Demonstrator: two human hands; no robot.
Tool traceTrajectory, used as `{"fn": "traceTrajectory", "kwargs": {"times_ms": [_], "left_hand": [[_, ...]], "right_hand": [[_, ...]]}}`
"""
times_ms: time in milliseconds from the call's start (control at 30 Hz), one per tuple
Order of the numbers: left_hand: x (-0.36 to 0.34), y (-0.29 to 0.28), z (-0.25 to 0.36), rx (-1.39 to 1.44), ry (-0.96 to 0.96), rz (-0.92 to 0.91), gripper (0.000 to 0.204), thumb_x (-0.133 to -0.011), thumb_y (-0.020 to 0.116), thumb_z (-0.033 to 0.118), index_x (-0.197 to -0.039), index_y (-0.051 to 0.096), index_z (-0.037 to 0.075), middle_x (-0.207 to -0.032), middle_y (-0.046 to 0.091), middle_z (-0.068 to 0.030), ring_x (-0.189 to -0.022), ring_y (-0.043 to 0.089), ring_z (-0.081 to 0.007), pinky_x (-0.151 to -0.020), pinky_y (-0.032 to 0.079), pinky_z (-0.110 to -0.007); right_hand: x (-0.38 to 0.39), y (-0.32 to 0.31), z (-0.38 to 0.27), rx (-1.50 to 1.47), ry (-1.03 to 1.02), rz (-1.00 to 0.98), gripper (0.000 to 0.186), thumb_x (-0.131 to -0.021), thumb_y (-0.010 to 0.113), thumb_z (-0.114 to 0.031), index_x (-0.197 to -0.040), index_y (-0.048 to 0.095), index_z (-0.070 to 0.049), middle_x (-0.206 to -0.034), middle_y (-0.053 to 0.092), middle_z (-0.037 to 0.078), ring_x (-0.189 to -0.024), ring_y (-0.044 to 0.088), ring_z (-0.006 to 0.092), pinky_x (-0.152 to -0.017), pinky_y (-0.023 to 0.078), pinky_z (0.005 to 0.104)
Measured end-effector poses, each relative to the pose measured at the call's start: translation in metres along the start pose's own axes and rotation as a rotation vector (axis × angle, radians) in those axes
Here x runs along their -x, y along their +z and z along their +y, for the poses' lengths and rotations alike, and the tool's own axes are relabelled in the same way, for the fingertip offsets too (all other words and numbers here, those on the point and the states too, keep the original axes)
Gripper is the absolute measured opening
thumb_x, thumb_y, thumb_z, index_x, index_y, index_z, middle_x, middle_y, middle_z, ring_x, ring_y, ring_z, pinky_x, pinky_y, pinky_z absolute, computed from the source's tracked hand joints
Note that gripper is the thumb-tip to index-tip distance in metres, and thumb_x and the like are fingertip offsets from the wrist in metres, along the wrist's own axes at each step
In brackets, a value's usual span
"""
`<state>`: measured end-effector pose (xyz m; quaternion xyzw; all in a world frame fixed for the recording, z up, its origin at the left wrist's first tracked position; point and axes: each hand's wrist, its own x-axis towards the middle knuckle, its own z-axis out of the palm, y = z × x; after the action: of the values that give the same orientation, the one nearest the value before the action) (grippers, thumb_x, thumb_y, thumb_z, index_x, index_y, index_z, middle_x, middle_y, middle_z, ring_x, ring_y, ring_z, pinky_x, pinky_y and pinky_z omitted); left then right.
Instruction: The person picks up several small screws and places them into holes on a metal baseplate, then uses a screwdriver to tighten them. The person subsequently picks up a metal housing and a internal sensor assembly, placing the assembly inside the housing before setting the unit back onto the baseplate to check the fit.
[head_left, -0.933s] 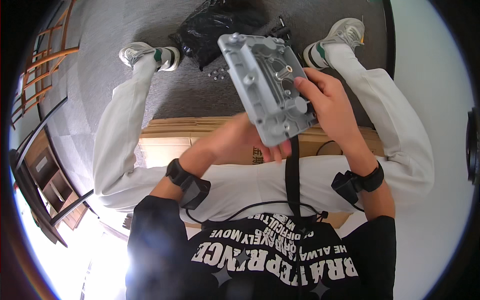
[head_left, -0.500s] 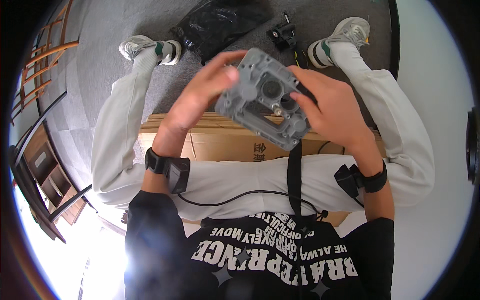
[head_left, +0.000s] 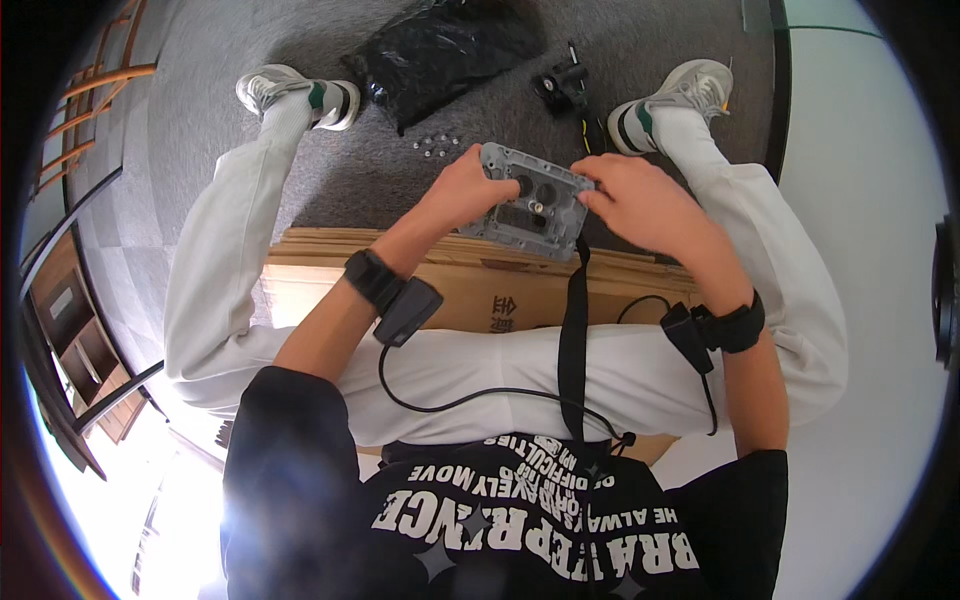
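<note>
Between my hands, over the cardboard, is a grey cast housing (head_left: 553, 222). Its face has round openings, and a small brass-coloured fitting (head_left: 538, 208) sits near its middle. My left hand (head_left: 462, 192) grips the housing's left end, its thumb on the face beside a round opening and most fingers hidden behind. At the upper right corner, my right hand (head_left: 648, 208) is closed on the edge between thumb and fingers. Several small, shiny pieces (head_left: 437, 147) lie on the carpet beyond my left hand, too small to tell apart.
Flattened-looking cardboard (head_left: 400, 288) lies in front of my lap. Farther off on the grey carpet are a black plastic bag (head_left: 440, 62) and a black clamp-like device (head_left: 563, 85). A black strap (head_left: 574, 330) and cables run across my lap. A wooden rack stands at far left.
The housing has moved farther away and lower in my hands, uncovering the small shiny pieces on the carpet. My left hand, blurred at its edge before, now grips the left end with its thumb across the face.
</note>
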<state>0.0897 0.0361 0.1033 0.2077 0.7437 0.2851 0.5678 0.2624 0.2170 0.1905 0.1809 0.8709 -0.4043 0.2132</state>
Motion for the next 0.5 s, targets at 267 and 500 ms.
{"fn": "traceTrajectory", "kwargs": {"times_ms": [267,500], "left_hand": [[-0.043,0.022,-0.026,0.043,-0.147,0.13,0.068,-0.073,0.075,0.031,-0.126,0.05,-0.005,-0.112,0.067,-0.0228,-0.104,0.067,-0.0325,-0.089,0.053,-0.04],[-0.059,0.035,-0.039,0.099,-0.161,0.129,0.065,-0.077,0.073,0.029,-0.128,0.049,-0.004,-0.112,0.065,-0.0209,-0.104,0.065,-0.0303,-0.09,0.052,-0.038]], "right_hand": [[-0.045,0.015,0.071,-0.11,0.188,0.263,0.048,-0.096,0.063,-0.019,-0.137,0.051,0.001,-0.127,0.062,0.023,-0.101,0.068,0.0308,-0.087,0.053,0.0386],[-0.087,0.038,0.089,-0.203,0.335,0.313,0.071,-0.089,0.07,-0.033,-0.143,0.042,0.003,-0.131,0.054,0.03,-0.12,0.055,0.044,-0.101,0.046,0.0464]]}}
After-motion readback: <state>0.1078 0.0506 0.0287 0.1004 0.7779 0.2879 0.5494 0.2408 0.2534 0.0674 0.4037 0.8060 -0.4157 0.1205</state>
